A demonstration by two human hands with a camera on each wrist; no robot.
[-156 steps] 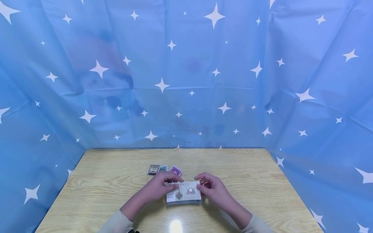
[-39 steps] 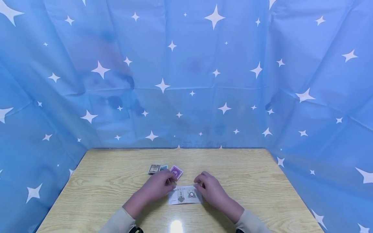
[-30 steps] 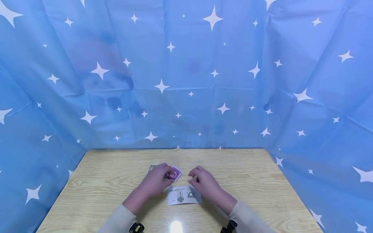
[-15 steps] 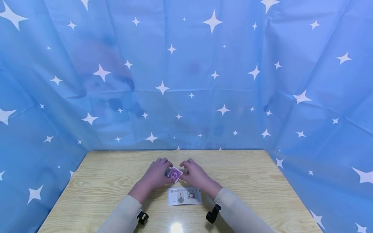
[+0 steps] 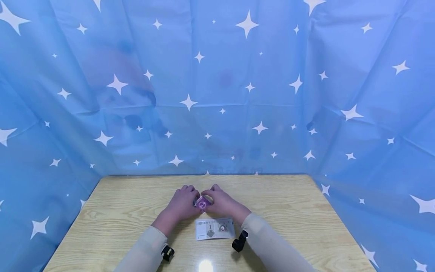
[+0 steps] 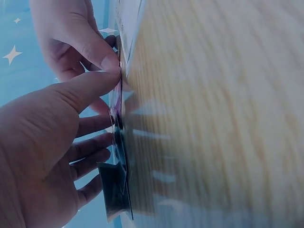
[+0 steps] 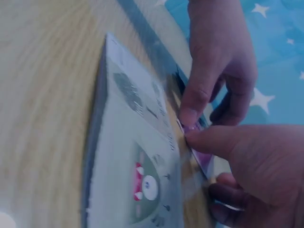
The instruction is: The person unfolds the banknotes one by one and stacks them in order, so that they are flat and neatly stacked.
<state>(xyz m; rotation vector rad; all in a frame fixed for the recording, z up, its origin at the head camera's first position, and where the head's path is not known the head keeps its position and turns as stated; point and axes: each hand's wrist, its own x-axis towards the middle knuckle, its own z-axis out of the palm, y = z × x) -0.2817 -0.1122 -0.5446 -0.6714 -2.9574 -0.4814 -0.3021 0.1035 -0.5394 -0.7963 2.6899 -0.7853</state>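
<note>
A small folded purple play banknote (image 5: pixel 202 204) lies at the middle of the table, between both hands. My left hand (image 5: pixel 184 203) pinches its left side, thumb in front and fingers behind. From the right, my right hand (image 5: pixel 222 202) pinches the same note, and the two thumb tips nearly meet on it in the right wrist view. The note's upper part bends up between the fingers. Nearer to me, a pale banknote (image 5: pixel 215 229) with a cartoon figure and a "1" lies face up. The left wrist view has a dark folded note (image 6: pixel 114 190) standing partly open beside the left fingers.
The wood-grain table (image 5: pixel 292 219) reaches back to a blue curtain (image 5: pixel 224 87) with white stars. Black wrist cameras sit on both sleeves, the right one (image 5: pixel 240 241) close to the pale note. The left hand hides the other small notes in the head view.
Both hands earlier held the pale note; they have let it go and moved away from me to the purple one. The right hand has come left and now grips it with the left.
</note>
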